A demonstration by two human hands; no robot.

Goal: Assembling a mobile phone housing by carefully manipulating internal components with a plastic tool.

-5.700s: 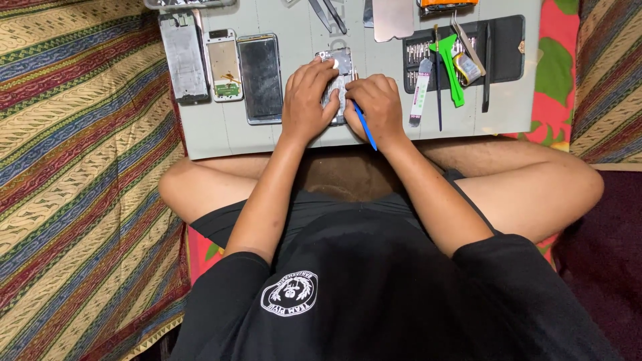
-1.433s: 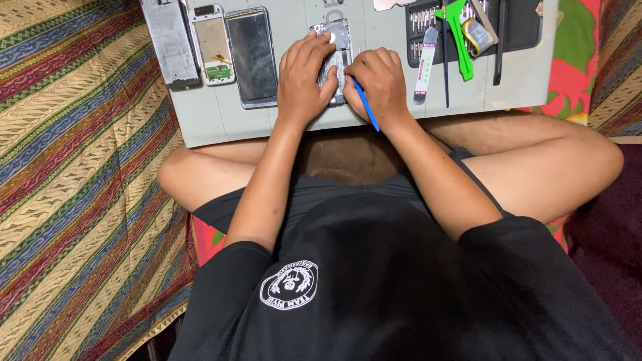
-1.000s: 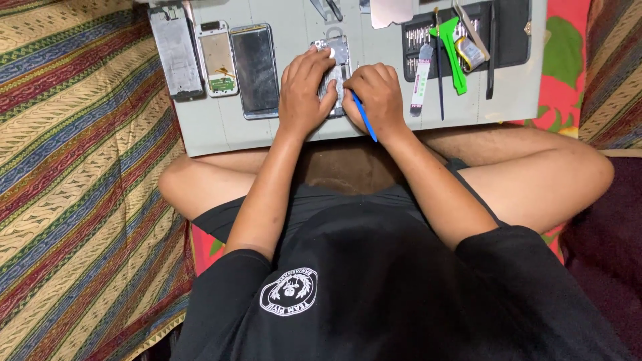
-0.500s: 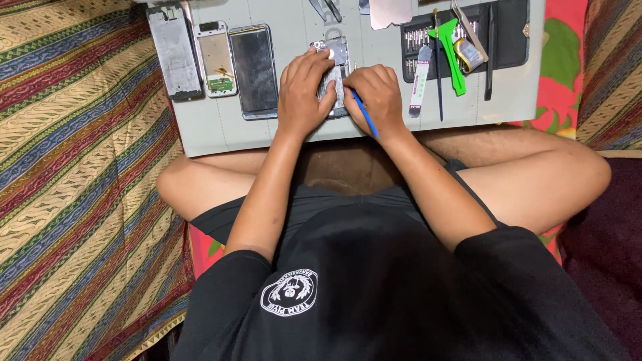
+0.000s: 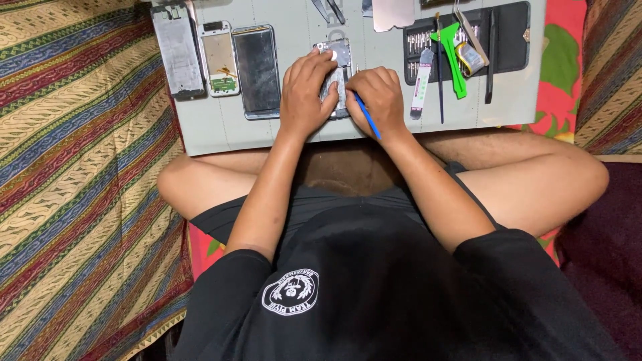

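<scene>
The open phone (image 5: 340,70) lies on the grey worktop (image 5: 200,127), under both hands. It sits right of the dark screen (image 5: 257,70) and left of the black tool case (image 5: 508,40).

What could go wrong: the blue tool (image 5: 366,119) has a thin tip. If it slips, it could scratch or poke the small parts inside the phone. If the left hand lets go, the phone could slide on the smooth worktop. The worktop rests on the person's legs, so a leg move could tip it, and the loose parts could roll off.

The left hand (image 5: 304,93) lies flat on the phone, fingers bent a little, pressing it down. It holds the phone in place but does not wrap around it. The right hand (image 5: 378,97) is closed around the blue tool like a pen, with the tip down at the phone's right edge. The tip itself is hidden by the fingers.

Left of the screen lie a white phone part (image 5: 219,57) and a grey frame (image 5: 177,50). A green tool (image 5: 455,57) lies on the tool case.
</scene>
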